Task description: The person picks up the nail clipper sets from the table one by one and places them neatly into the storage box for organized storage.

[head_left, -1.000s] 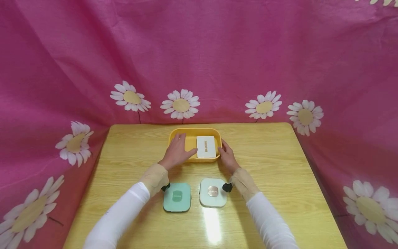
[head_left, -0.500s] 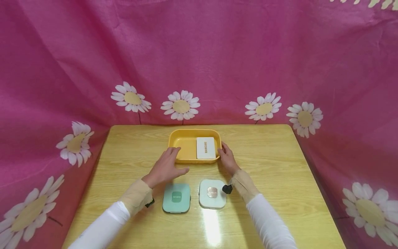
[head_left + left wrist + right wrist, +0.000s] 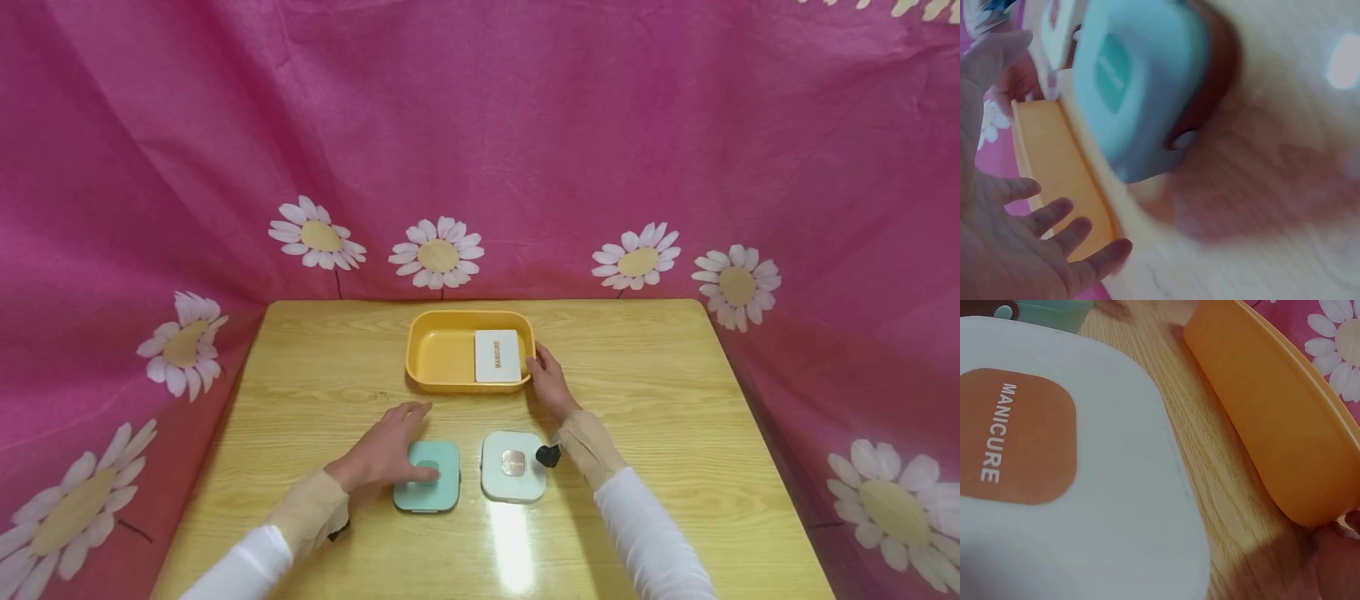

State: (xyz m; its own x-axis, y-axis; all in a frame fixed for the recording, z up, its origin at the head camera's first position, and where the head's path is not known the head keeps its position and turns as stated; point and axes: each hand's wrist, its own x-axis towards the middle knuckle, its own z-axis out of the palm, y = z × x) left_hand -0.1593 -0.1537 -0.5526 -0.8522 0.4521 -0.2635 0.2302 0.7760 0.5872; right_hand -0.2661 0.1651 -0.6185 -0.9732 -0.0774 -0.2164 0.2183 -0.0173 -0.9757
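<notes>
In the head view, the left hand (image 3: 386, 454) lay over the left part of the green case (image 3: 427, 476), fingers spread and nearly straight, the thumb resting across the lid; it gripped nothing. The green case lay flat on the table (image 3: 660, 392), near the front edge, just beside the white case (image 3: 513, 466) on its right, the two apart by a narrow gap. The green case was close to square with rounded corners, so no long axis could be told; its lid faced up. The right hand (image 3: 549, 383) rested against the right end of the yellow tray (image 3: 431, 354), fingers touching its rim; whether they curled round the rim could not be told. The tray's long axis ran left to right, and a white box (image 3: 497, 356) lay flat in its right half, its long side running front to back. In the left wrist view, blurred, the left hand (image 3: 1004, 231) showed an open palm with straight fingers, the green case (image 3: 1135, 81) beyond the fingertips and the tray (image 3: 1063, 181) beside it. In the right wrist view, the white case (image 3: 1054, 469) showed its brown label, the tray (image 3: 1279, 425) lay beside it, and only a fingertip showed at the tray's end.
</notes>
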